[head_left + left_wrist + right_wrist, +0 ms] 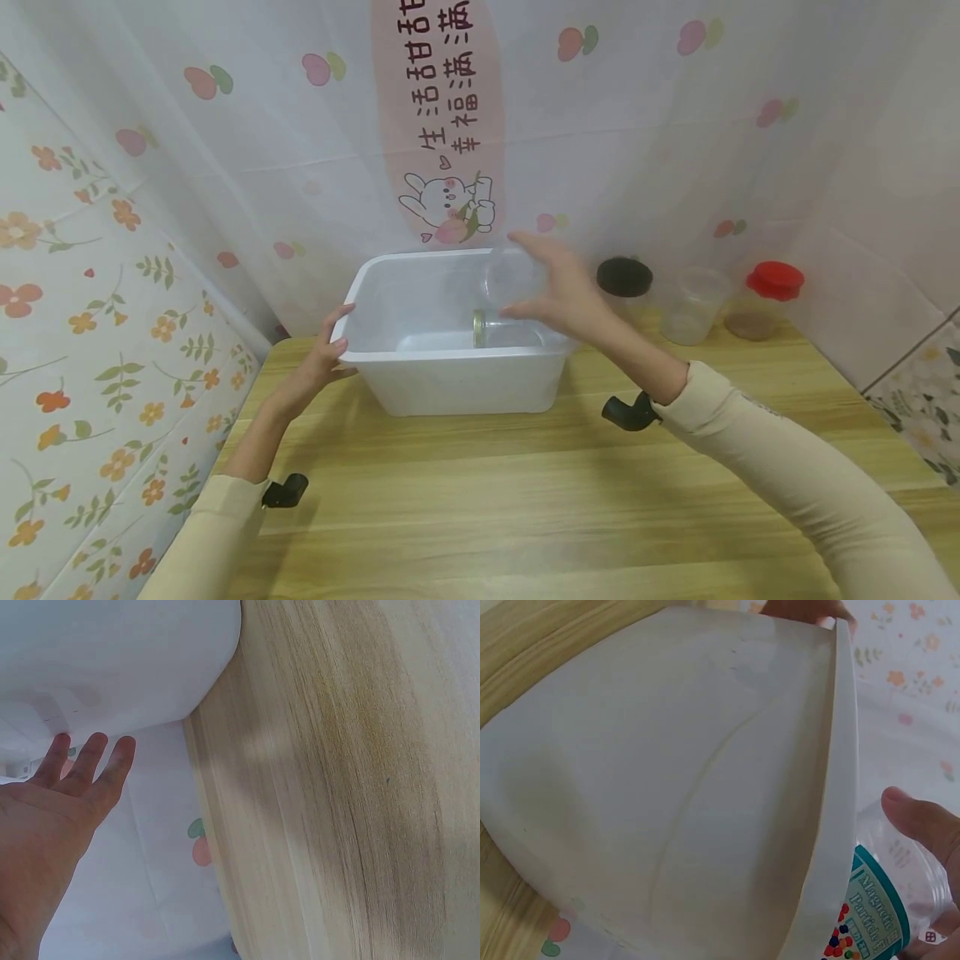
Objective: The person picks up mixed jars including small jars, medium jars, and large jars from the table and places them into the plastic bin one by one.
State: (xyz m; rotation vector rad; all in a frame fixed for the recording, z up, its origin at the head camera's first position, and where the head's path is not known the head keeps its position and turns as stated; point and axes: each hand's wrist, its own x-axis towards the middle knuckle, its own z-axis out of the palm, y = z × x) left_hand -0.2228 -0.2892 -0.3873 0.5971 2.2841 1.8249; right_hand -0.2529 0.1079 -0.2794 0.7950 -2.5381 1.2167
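A tub [461, 385] stands between left hand [321, 360] and right hand [566, 296], a jar [513, 336] inside; three containers [690, 315] stand right of both.

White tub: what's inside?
A clear jar with a gold-coloured end lies inside. The tub's near wall hides part of the bottom; the right hand and its clear container partly cover the right end.

White printed curtains [637, 150] hang behind a wood-grain table [450, 508].
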